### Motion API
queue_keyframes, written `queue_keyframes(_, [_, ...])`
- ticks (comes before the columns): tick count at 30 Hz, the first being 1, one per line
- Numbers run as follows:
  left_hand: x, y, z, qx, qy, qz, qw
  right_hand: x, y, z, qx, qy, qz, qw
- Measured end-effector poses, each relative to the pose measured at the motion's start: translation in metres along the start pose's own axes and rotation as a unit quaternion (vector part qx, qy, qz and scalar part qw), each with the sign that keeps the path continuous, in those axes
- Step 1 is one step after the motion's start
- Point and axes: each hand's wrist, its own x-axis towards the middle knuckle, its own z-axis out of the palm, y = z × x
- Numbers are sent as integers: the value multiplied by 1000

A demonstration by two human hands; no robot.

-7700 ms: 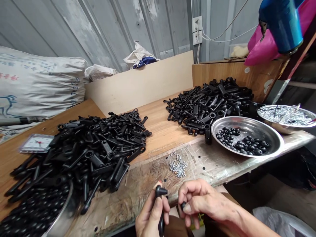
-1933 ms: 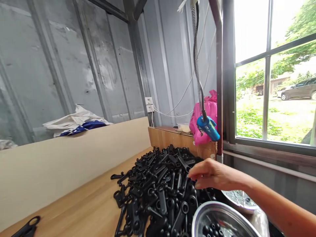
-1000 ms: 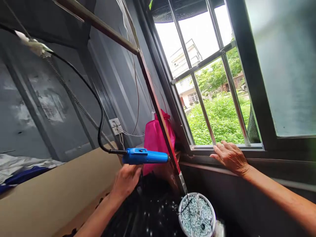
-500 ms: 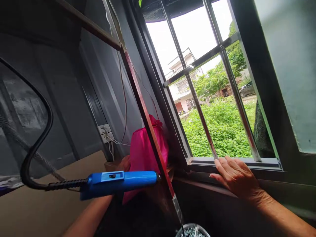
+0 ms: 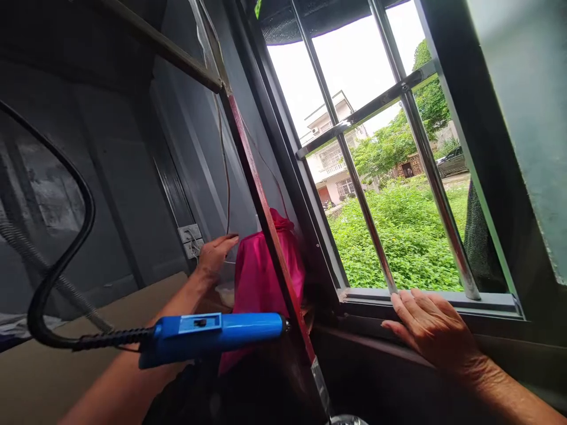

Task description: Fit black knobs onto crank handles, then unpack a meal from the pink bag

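Observation:
My right hand (image 5: 436,327) lies flat on the window sill (image 5: 491,301), fingers stretched out by the foot of a metal bar (image 5: 384,268). Against the corner wall, my left hand (image 5: 215,257) is beside the white power socket (image 5: 190,234), its fingers reaching towards a thin hanging cable (image 5: 227,206). The fingers look stretched out; whether they touch the cable is hidden. A blue electric screwdriver (image 5: 221,332) with a black cord hangs level in front of my left forearm, held by neither hand. Right of my left hand is a bright pink cloth cover (image 5: 254,274).
A red-brown metal post (image 5: 266,221) slants down past the screwdriver's tip. A round container (image 5: 348,420) shows at the bottom edge. Cardboard (image 5: 146,307) stands at the left, near a grey ribbed hose (image 5: 39,260). Bars cross the window, with plants outside.
My left hand has come up from behind the screwdriver and cloth to the wall by the socket. My right hand stays on the sill. The view has shifted slightly.

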Motion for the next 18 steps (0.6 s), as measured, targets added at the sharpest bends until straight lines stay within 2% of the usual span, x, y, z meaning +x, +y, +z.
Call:
queue_keyframes(2, [11, 27, 9, -18, -41, 17, 999, 0, 0, 0, 3, 5, 5, 1000])
queue_keyframes(4, [23, 42, 19, -24, -87, 7, 996, 0, -2, 0, 6, 9, 10, 1000])
queue_keyframes(7, [39, 49, 29, -41, -144, -2, 989, 0, -4, 2, 21, 22, 34, 999])
queue_keyframes(12, [49, 53, 22, -49, -208, -15, 977, 0, -6, 4, 35, 29, 47, 998])
queue_keyframes(15, [46, 57, 19, -74, -192, -68, 976, 2, -5, 0, 26, 25, 43, 998])
queue_keyframes(18, [43, 56, 18, -117, -103, -116, 981, 4, -4, -3, 6, 30, 31, 999])
